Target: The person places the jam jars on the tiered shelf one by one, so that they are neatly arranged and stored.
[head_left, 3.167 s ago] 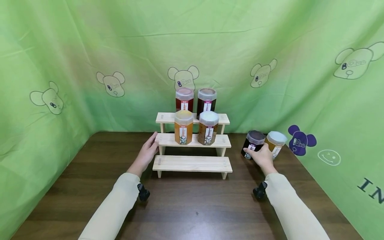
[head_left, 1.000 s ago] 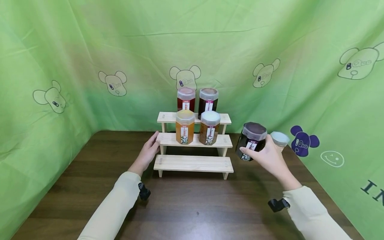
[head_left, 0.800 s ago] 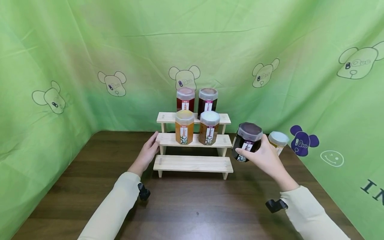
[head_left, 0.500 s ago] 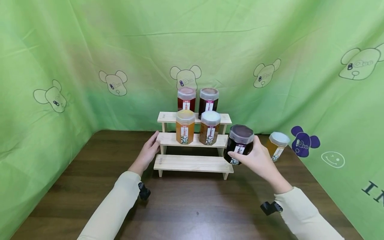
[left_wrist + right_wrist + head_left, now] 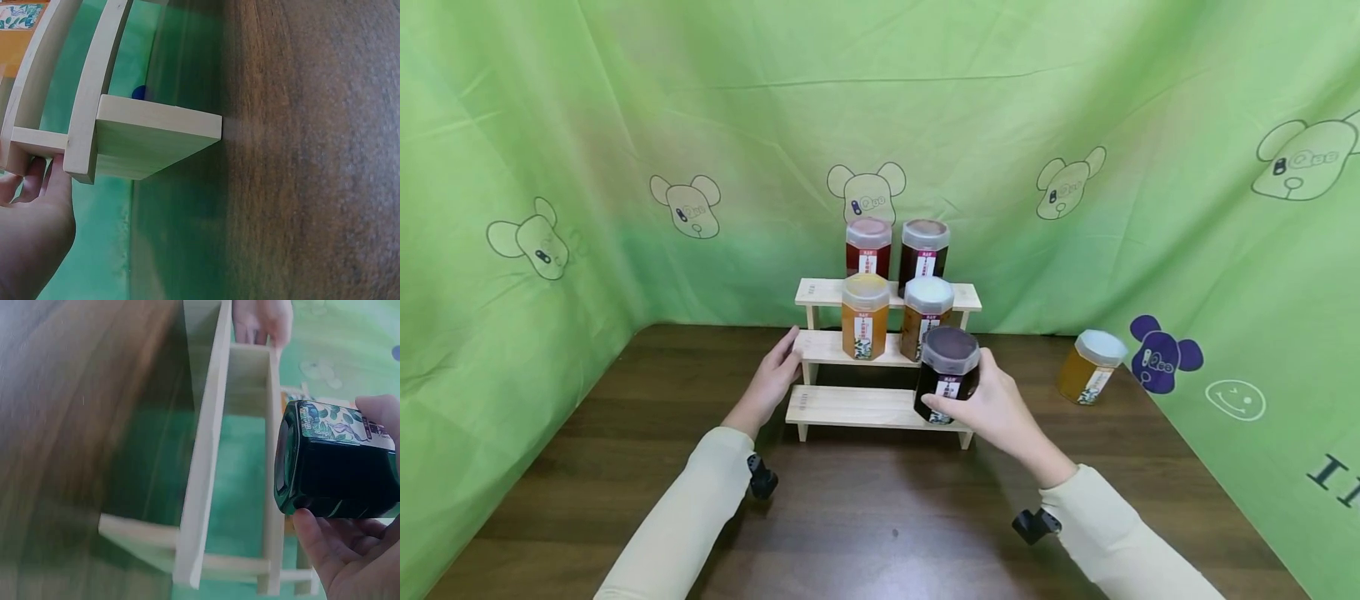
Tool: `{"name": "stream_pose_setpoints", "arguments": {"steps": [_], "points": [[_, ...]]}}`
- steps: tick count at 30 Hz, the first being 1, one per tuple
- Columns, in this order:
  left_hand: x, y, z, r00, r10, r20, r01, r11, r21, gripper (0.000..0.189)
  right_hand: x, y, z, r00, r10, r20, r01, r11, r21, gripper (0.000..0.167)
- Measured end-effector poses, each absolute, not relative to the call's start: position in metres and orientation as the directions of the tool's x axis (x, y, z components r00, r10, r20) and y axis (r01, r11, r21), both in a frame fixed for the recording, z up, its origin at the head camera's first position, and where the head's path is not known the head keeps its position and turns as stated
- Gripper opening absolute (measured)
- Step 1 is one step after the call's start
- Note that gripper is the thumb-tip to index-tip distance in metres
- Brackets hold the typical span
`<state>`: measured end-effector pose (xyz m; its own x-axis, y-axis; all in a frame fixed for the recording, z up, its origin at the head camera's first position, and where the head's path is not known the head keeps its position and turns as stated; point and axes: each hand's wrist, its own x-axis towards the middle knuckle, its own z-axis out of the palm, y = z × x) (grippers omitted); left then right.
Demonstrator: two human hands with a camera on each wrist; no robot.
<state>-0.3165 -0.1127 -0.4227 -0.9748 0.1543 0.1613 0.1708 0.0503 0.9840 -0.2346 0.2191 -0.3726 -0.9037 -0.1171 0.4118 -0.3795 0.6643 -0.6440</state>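
Note:
My right hand grips a dark jar with a clear lid and a white label, thumb on the front. In the right wrist view the dark jar is above the lowest step, its base clear of the boards. My left hand holds the left end of the three-step wooden stand at its middle step; in the left wrist view its fingers curl at the board's end. On the middle step stand an orange jar and a brown jar, partly behind the held one.
A red jar and another dark jar stand on the top step. An amber jar with a white lid stands on the brown table at right. Green printed cloth hangs behind and at the sides.
My right hand has lifted the dark jar from the table beside the amber jar and carried it left, over the lowest step. My left hand stays at the stand's left end.

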Motion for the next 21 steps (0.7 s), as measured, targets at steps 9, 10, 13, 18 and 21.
{"name": "stream_pose_setpoints", "arguments": {"steps": [9,10,13,18,21], "points": [[-0.315,-0.112,-0.421,-0.975,0.150,0.164,0.172,0.047,0.984,0.054,-0.238,0.188,-0.380,-0.911,-0.126,0.394,-0.387,0.595,-0.705,0.080],[-0.315,-0.113,-0.420,-0.976,0.154,0.156,0.165,0.048,0.985,0.054,-0.239,0.184,-0.380,-0.914,-0.126,0.385,-0.381,0.589,-0.713,0.079],[-0.316,-0.113,-0.420,-0.976,0.160,0.149,0.158,0.048,0.986,0.055,-0.240,0.173,-0.382,-0.920,-0.133,0.368,-0.373,0.584,-0.721,0.079],[-0.315,-0.113,-0.421,-0.976,0.154,0.156,0.166,0.050,0.985,0.054,-0.244,0.155,-0.387,-0.920,-0.143,0.364,-0.377,0.575,-0.726,0.082],[-0.315,-0.113,-0.421,-0.974,0.155,0.165,0.174,0.049,0.984,0.054,-0.247,0.146,-0.391,-0.915,-0.146,0.375,-0.389,0.562,-0.730,0.080]]}}
